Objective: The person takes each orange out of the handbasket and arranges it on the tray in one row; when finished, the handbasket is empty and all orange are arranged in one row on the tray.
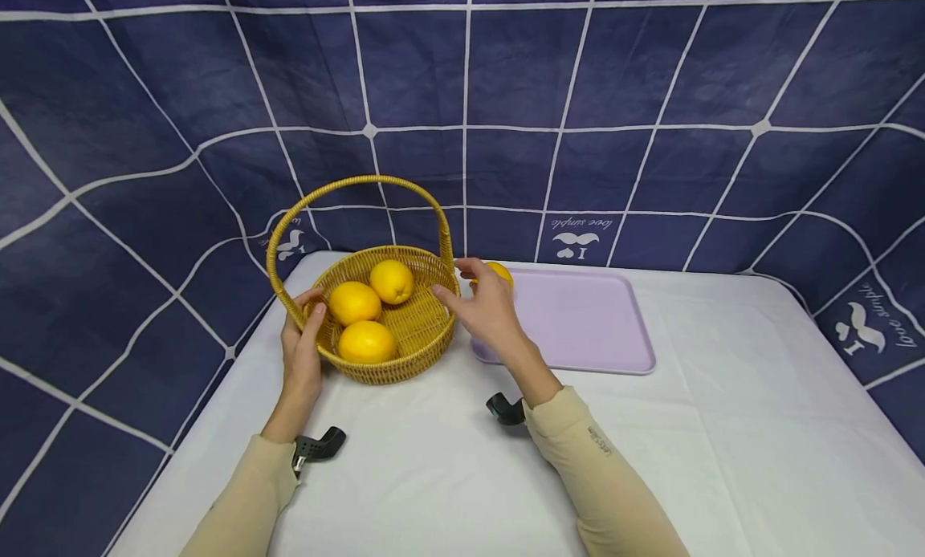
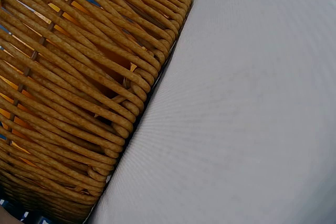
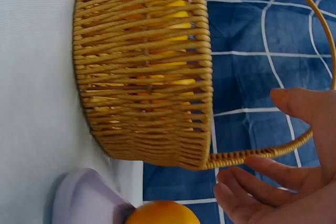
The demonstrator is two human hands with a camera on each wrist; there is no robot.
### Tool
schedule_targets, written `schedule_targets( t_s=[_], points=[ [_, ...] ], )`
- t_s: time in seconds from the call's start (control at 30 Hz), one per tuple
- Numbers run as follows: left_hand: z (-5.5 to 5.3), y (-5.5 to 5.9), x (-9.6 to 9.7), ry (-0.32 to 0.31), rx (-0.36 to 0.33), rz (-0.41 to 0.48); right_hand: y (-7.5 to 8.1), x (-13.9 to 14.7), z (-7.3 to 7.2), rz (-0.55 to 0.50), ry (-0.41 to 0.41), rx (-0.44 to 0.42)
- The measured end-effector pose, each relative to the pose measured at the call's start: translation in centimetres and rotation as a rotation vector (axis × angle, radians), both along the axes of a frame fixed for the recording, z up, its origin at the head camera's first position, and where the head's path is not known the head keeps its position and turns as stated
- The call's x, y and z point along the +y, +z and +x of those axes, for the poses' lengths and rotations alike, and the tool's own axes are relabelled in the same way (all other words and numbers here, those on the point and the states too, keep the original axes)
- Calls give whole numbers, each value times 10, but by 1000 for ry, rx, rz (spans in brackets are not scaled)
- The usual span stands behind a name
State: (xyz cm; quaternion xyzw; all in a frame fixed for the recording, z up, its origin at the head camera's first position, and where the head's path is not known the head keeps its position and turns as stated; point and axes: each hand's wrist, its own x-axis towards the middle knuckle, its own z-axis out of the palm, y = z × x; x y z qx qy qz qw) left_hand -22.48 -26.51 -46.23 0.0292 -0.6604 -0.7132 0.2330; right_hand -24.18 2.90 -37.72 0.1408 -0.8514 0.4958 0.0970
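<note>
A wicker basket (image 1: 426, 350) with a tall arched handle stands on the left of the table, holding three oranges (image 1: 355, 302). My left hand (image 1: 299, 356) grips the basket's left side by the rim near the handle's base, thumb inside. On the other side, my right hand (image 1: 487, 304) hovers beside the rim with thumb and fingers apart and nothing between them. In the right wrist view its fingers (image 3: 273, 171) overlap the handle; whether they touch cannot be told. Behind that hand, another orange (image 1: 500, 274) shows partly at the left end of a lilac tray (image 1: 578, 324).
A white cloth (image 1: 433, 461) covers the table. Blue curtain fabric with white grid lines (image 1: 527, 172) hangs close behind the basket and tray, and along both sides. A black wrist device (image 1: 321, 445) juts from the left sleeve, another (image 1: 504, 410) from the right.
</note>
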Motion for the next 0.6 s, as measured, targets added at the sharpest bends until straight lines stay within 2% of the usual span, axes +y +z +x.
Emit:
schedule_targets(
  t_s=[0.3, 0.5, 0.6],
  points=[
    [1, -1, 0, 5, -9, -10, 1, -20, 7, 31, 66, 18],
    [-1, 0, 0, 1, 10, -4, 5, -45, 10, 42, 178, -4],
    [1, -1, -2, 2, -3, -1, 3, -58, 13, 69, 227, -34]
  ],
)
